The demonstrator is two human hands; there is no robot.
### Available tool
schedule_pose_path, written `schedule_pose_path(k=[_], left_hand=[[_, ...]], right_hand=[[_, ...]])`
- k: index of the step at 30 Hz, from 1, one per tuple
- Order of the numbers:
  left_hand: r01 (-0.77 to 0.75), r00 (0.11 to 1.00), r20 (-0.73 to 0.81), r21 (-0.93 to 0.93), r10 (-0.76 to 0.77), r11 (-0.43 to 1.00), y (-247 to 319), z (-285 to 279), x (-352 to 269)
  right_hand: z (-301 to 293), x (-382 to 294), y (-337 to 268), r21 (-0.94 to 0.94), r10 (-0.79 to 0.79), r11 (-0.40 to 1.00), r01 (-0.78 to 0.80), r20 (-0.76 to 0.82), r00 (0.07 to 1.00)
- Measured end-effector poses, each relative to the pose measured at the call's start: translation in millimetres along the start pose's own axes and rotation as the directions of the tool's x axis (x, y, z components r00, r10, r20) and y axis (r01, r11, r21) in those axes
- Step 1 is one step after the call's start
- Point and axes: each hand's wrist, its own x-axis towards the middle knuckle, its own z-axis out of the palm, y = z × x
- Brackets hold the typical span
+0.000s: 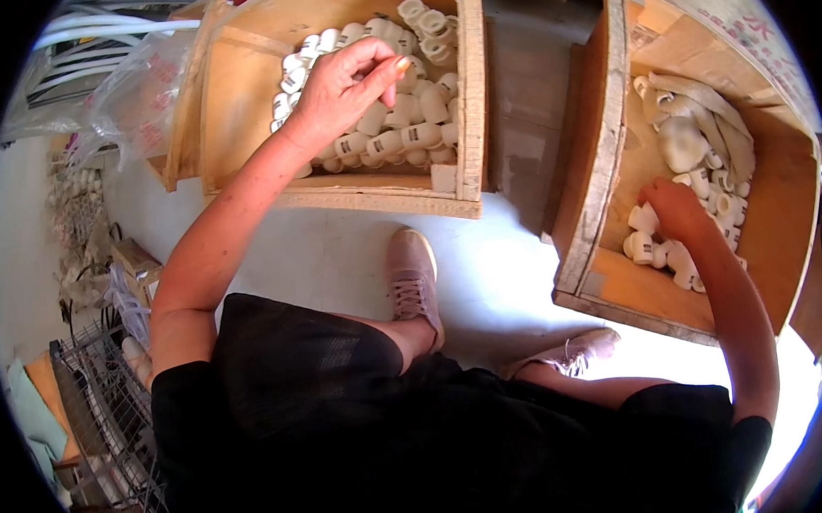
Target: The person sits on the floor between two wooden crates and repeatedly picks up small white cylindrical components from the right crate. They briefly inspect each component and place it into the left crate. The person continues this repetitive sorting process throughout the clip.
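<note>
My left hand [348, 87] hovers over the left wooden box [343, 197], fingers curled and thumb tip near the index finger. No object shows between them. Below it lie many white plastic pipe elbows [385, 144], each with a dark printed label, several set in rows along the left and front. My right hand [674, 207] reaches down into the right wooden box [661, 309], among loose white pipe fittings [725, 205]. One fitting [642, 219] sits right by its fingers. The fingertips are hidden, so a grip cannot be made out.
A crumpled off-white cloth glove [681, 143] lies behind the loose fittings. Clear plastic bags [145, 86] and white tubes [109, 29] are at the upper left. A wire basket [108, 414] stands by my left side. Both shoes [412, 277] rest on the pale floor between the boxes.
</note>
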Motion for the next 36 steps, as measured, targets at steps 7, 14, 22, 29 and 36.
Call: schedule_pose_path(k=[7,14,22,29,36], left_hand=[[-0.001,1.0,-0.018,-0.1,-0.001,0.995,1,-9,-2],[-0.033,0.999,-0.01,-0.1,0.032,0.994,16,-5,-4],[-0.391,0.917,-0.011,0.181,0.4,0.902,59,7,-6],[-0.512,0.859,0.05,0.096,0.509,0.854,104,20,-10],[-0.396,0.903,0.101,-0.179,0.417,0.901,106,33,-20]], right_hand=[[8,4,8,0.074,-0.023,0.997,0.027,-0.047,0.999],[-29,4,15,0.477,0.16,0.866,-0.153,0.027,0.987],[-84,-13,46,0.884,0.148,0.462,0.071,-0.156,0.977],[-170,-32,-54,0.827,0.094,0.427,0.366,-0.443,0.892],[-176,-18,-139,0.792,0.01,0.26,0.552,-0.574,0.819]])
